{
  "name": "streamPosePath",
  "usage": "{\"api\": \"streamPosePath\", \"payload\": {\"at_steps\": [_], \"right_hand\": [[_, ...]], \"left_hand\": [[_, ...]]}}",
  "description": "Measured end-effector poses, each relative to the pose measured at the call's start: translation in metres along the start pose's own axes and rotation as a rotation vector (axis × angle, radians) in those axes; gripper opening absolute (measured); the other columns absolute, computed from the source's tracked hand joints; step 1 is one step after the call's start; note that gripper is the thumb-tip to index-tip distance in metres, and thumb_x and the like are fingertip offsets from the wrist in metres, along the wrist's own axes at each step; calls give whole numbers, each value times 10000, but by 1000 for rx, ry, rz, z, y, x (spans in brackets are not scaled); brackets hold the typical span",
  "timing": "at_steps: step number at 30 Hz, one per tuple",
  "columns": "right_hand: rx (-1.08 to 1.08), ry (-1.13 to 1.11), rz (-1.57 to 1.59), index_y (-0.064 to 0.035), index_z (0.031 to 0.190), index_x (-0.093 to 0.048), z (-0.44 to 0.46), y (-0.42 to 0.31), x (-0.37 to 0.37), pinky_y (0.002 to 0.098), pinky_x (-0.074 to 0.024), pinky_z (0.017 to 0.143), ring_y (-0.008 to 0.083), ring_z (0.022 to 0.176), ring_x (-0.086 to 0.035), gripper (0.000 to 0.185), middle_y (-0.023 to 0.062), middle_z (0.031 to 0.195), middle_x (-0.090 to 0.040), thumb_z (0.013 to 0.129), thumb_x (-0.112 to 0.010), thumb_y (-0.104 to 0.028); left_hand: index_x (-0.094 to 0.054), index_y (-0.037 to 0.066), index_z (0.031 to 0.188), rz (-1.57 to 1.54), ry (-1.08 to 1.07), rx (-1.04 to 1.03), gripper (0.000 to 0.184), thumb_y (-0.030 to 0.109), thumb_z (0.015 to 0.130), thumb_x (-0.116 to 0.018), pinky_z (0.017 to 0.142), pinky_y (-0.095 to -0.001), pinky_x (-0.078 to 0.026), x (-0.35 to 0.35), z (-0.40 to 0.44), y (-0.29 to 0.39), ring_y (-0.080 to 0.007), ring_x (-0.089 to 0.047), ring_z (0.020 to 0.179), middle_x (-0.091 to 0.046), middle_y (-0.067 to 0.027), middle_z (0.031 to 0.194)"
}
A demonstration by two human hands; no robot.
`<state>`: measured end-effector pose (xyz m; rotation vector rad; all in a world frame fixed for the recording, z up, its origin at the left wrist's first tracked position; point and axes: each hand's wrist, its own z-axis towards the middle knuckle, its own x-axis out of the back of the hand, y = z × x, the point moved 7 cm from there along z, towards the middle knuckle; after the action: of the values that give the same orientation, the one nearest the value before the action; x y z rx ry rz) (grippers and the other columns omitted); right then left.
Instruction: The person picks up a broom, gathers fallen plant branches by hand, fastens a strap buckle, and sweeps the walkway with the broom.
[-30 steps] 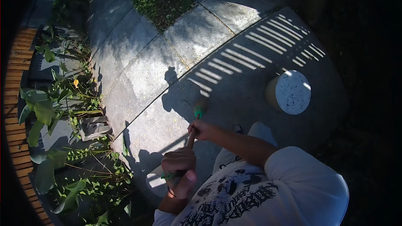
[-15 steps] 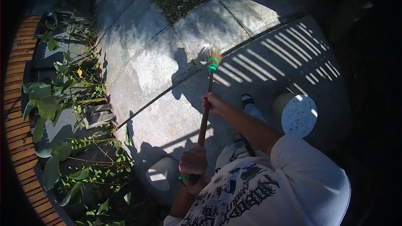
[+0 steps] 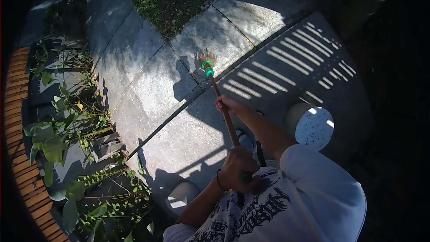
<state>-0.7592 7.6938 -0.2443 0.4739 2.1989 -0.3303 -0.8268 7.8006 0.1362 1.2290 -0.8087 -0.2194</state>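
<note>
A broom with a brown wooden handle slants across the paving, its bristles pointing away from me. Green bands bind the brown bristles, which touch the concrete near a joint between slabs. Low on the handle, close to my shirt, my left hand is closed around its end; a dark band circles that wrist. Farther up, my right hand grips the middle of the same handle, fingers wrapped round it.
A round speckled white stool or block stands at the right, another pale round one at lower left. Leafy plants and a wooden slatted surface line the left. A planted bed with a trunk lies ahead.
The broom first swung out from near my body to the far paving; its bristles then shifted left. My left hand has moved right and up. My view has shifted slightly.
</note>
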Motion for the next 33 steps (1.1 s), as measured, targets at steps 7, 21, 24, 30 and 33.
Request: {"api": "streamPosePath", "payload": {"at_steps": [7, 21, 24, 30, 33], "right_hand": [[185, 314, 330, -69, 793, -526, -73, 27, -52, 377, -493, 583, 206, 589, -529, 132, 61, 673, -514, 920, -544, -101], [311, 172, 106, -84, 809, -542, 23, -91, -80, 316, -509, 538, 137, 561, -556, 158, 12, 655, -535, 966, -524, -87], [405, 344, 141, -72, 822, -549, -35, -103, -100, 308, -524, 556, 156, 541, -550, 208, 20, 633, -544, 994, -440, -111], [597, 747, 332, -55, 901, -502, -158, -106, 76, 346, -433, 507, 187, 624, -539, 83, 69, 737, -496, 917, -423, -77], [617, 967, 302, -48, 873, -561, -202, -114, 218, 389, -533, 548, 222, 662, -626, 143, 83, 744, -543, 922, -439, -105]], "left_hand": [[-399, 110, 476, -643, 344, -159, 438, 297, 615, -770, 489, -362, -269, 140, -30, 28, -220, -378, 383, -367, -11, 446], [-410, 134, 519, -195, -29, -258, 280, 200, 449, -674, 529, -380, -323, 129, 5, -41, -251, -417, 490, -380, -24, 522], [-336, 143, 505, -266, -196, -390, 354, 236, 572, -671, 502, -335, -278, 173, 18, -18, -199, -381, 422, -335, 16, 463], [-344, 97, 550, -936, -152, -132, 444, 275, 721, -713, 675, -359, -341, 131, 106, -84, -185, -380, 527, -401, 2, 520], [-370, 73, 570, -990, -238, -47, 356, 255, 749, -618, 743, -375, -343, 54, 148, -144, -195, -388, 591, -415, -40, 567]]}}
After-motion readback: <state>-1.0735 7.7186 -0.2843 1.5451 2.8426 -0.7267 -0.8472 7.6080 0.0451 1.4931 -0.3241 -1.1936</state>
